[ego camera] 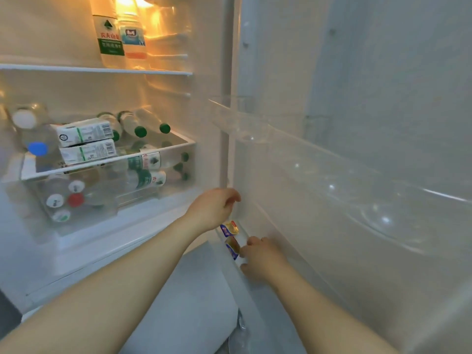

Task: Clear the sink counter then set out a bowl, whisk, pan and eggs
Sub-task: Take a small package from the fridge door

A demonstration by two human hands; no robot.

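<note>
Eggs are not showing anywhere in view, so I judge the person is searching the open fridge (76,251) for them. The fridge door (383,98) is standing wide at the right, and its clear door shelves (332,175) are looking bare in their upper part. The drawer (107,164) at the left is carrying lying bottles (143,178) and two cartons (86,131). Both arms are reaching to the hinge end of the lower door shelf, where two small blue-and-gold packets (230,228) are lying.

What could go wrong: the hands are working in a tight corner, so a careless push could be sending a packet over the shelf's edge and down beside the door. A forearm could also be knocking the drawer's front corner.

The left hand (213,208) is hanging with fingers curled down just above the upper packet; I cannot tell if it is holding anything. The right hand (261,254) is half curled, with fingertips touching or just beside the lower packet, and a real pinch I cannot confirm
</note>
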